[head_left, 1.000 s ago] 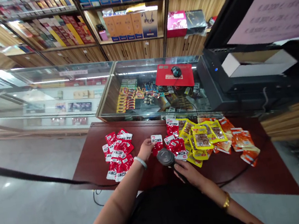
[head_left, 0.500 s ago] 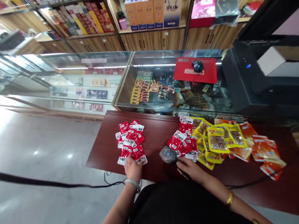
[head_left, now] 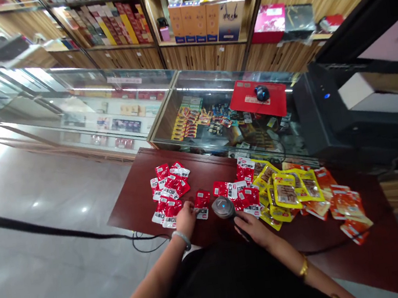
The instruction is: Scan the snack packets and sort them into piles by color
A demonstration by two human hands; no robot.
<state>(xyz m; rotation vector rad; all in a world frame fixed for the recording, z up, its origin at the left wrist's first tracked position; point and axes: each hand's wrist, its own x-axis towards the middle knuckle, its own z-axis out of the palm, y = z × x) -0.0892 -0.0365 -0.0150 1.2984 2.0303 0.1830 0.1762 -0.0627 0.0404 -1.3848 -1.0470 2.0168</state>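
The left hand (head_left: 185,218) lies on the dark red bench (head_left: 132,202), fingers spread and pressing on a red pack (head_left: 202,203). That pack sits just at 3 o'clock of the red pile (head_left: 168,193) and touches nothing else I can see. The right hand (head_left: 254,226) is wrapped around the handle of a scanner (head_left: 223,207), whose round head shows a small blue light. The scanner stands between the red pack and a second red heap (head_left: 244,194). At 3 o'clock of that heap lie yellow packs (head_left: 286,191), then orange packs (head_left: 343,202). At 12 o'clock a glass case (head_left: 216,117) carries a red mat (head_left: 262,103) with a mouse (head_left: 261,93).
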